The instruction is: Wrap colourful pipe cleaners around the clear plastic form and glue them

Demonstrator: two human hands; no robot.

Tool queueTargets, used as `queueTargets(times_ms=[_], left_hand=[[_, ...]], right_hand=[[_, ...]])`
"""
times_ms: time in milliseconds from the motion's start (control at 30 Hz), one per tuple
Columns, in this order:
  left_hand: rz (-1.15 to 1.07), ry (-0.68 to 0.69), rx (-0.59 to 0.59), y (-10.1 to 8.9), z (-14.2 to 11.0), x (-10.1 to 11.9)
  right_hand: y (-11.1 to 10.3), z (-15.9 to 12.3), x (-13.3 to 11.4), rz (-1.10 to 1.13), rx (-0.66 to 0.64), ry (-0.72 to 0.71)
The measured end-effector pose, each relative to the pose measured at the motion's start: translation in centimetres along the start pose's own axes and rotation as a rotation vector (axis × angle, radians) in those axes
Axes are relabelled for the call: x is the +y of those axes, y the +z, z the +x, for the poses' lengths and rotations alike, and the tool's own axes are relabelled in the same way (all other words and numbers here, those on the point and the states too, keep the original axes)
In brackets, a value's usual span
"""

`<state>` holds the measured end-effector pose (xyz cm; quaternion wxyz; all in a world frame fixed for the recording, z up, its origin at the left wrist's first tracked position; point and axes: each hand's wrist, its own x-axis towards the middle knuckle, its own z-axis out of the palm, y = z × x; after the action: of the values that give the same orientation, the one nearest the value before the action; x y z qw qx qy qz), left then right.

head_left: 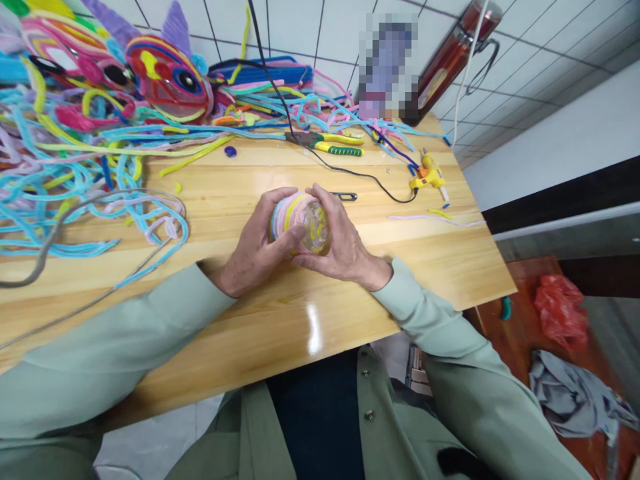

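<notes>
Between both hands is a rounded, clear plastic piece (317,230), partly wrapped in pink, yellow and blue pipe cleaners; its exact kind I cannot tell. My left hand (263,243) grips the wrapped side, with the thumb laid across the front. From the other side, my right hand (345,243) curls around the clear end, where yellow bits show. Just behind the right fingers lies a small dark tool with a looped end (346,197), partly hidden. Pliers with yellow and green handles (340,145) rest farther back on the wooden table (350,310).
Loose pipe cleaners (65,193) are heaped at the left, below colourful pipe-cleaner masks (167,77). A yellow glue gun (429,175) sits at the right, its black cord crossing the tabletop. A red thermos (447,67) leans by the tiled wall. A grey wire curves at the left.
</notes>
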<state>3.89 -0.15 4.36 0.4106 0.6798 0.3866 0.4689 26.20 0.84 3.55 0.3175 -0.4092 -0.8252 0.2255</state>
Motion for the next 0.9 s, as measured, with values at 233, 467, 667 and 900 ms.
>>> queueTargets(times_ms=[233,467,667,900], left_hand=[[0.085,0.002,0.054,-0.1,-0.1,-0.4],[0.104,0.019,0.108,-0.2,0.0,-0.6],[0.185,0.086,0.144,-0.1,-0.1,-1.2],[0.217,0.137,0.092,-0.2,-0.2,-1.3]], right_hand=[[-0.2,0.5,-1.0,0.000,-0.036,0.054],[-0.6,0.6,-1.7,-0.005,-0.057,0.101],[0.3,0.3,-0.3,0.017,-0.001,-0.013],[0.5,0.3,0.4,0.041,0.001,-0.094]])
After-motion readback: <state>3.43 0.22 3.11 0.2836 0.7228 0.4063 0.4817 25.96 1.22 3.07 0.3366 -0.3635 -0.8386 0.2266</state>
